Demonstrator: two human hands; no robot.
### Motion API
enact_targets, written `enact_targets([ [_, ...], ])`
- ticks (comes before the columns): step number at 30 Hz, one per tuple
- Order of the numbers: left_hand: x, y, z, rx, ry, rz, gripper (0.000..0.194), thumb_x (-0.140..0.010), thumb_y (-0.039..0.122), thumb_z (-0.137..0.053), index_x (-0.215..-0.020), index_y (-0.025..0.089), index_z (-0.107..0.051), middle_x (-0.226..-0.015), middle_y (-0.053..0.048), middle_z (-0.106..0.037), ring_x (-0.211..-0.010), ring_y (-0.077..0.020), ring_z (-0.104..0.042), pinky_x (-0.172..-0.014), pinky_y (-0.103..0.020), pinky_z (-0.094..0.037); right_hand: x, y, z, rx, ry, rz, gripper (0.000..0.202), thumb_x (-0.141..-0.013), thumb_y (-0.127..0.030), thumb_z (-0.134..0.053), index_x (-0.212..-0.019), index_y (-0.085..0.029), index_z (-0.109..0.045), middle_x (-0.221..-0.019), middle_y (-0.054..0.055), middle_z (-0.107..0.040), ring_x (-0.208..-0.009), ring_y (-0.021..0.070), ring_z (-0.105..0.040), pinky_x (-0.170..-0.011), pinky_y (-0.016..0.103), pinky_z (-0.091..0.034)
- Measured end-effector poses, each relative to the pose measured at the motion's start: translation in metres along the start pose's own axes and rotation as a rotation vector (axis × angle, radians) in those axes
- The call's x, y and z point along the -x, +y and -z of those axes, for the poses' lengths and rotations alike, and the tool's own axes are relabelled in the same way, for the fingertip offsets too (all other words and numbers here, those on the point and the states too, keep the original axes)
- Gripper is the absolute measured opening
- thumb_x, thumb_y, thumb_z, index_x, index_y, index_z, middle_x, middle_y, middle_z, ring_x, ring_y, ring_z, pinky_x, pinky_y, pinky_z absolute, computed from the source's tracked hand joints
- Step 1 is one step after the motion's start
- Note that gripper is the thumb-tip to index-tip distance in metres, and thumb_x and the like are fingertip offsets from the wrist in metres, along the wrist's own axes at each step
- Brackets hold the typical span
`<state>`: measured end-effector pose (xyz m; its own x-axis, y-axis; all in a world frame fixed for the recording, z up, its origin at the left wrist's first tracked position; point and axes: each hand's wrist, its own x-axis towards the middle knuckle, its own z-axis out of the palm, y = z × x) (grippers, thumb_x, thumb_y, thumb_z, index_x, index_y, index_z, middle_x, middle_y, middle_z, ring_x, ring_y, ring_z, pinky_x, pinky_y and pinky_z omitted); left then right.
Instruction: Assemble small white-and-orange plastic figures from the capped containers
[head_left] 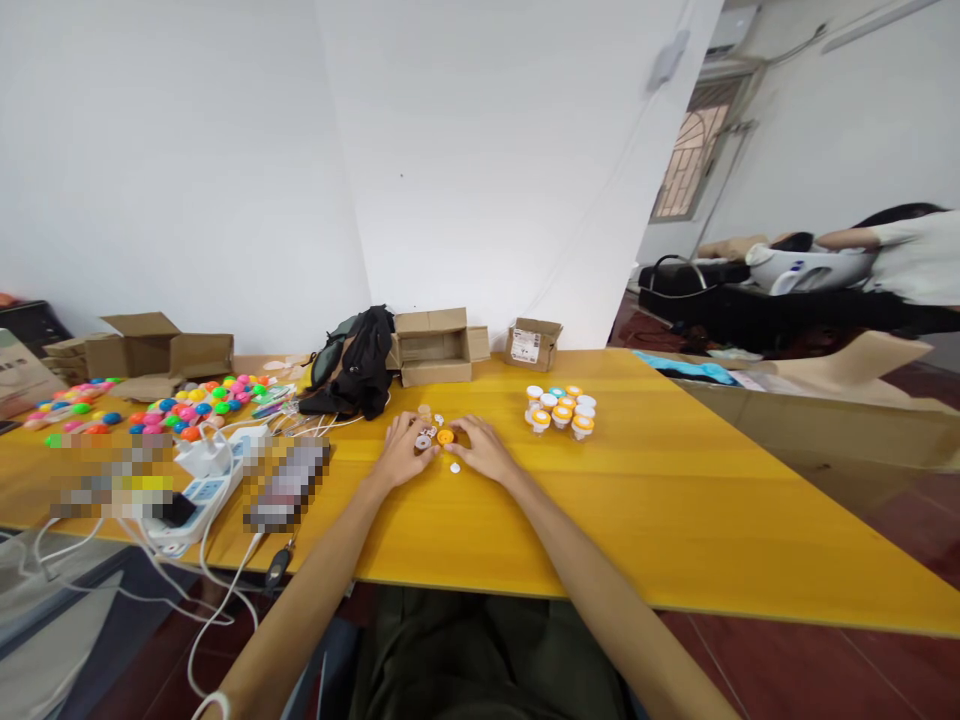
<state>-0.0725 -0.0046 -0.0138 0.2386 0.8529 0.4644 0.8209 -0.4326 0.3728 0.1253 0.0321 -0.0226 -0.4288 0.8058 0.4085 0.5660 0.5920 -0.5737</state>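
On the yellow wooden table, my left hand (403,452) curls its thumb and fingers round a small grey-white round plastic part (424,441). My right hand (482,450) has thumb and forefinger at the edge of an orange round cap (445,437), close beside the grey part. Just in front of the cap lies a small white piece (455,468). Behind the hands are a beige round piece (425,410) and another little white part (439,420). Fine detail of these parts is too small to make out.
Several orange, white and teal-topped small containers (561,408) stand to the right. Cardboard boxes (435,348) and a black bag (352,365) sit behind. At left are colourful balls (191,408), a power strip (217,490), cables and a phone (291,485). Another person (919,255) is at far right.
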Motion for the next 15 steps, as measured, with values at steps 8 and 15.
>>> enact_targets([
  [8,-0.003,0.007,-0.003,0.009,-0.037,0.152,0.04,-0.077,0.035,-0.072,-0.116,0.03,-0.062,-0.117,-0.005,-0.051,-0.114,-0.0279,-0.049,-0.1,-0.045,-0.042,-0.001,0.001,0.0,-0.027,-0.006,-0.027,0.021,-0.082,-0.019,-0.07,-0.103,-0.022,-0.068,-0.108,0.007,-0.07,-0.104,0.024,-0.064,-0.094,0.04,-0.049],
  [15,-0.007,0.005,0.002,0.061,-0.038,0.236,0.037,-0.079,0.032,-0.069,-0.116,0.031,-0.063,-0.117,-0.004,-0.051,-0.117,-0.0275,-0.049,-0.104,-0.045,-0.04,-0.001,0.012,-0.004,-0.073,0.005,0.0,0.022,-0.082,-0.021,-0.071,-0.104,-0.023,-0.068,-0.108,0.006,-0.069,-0.105,0.0238,-0.064,-0.095,0.04,-0.049],
])
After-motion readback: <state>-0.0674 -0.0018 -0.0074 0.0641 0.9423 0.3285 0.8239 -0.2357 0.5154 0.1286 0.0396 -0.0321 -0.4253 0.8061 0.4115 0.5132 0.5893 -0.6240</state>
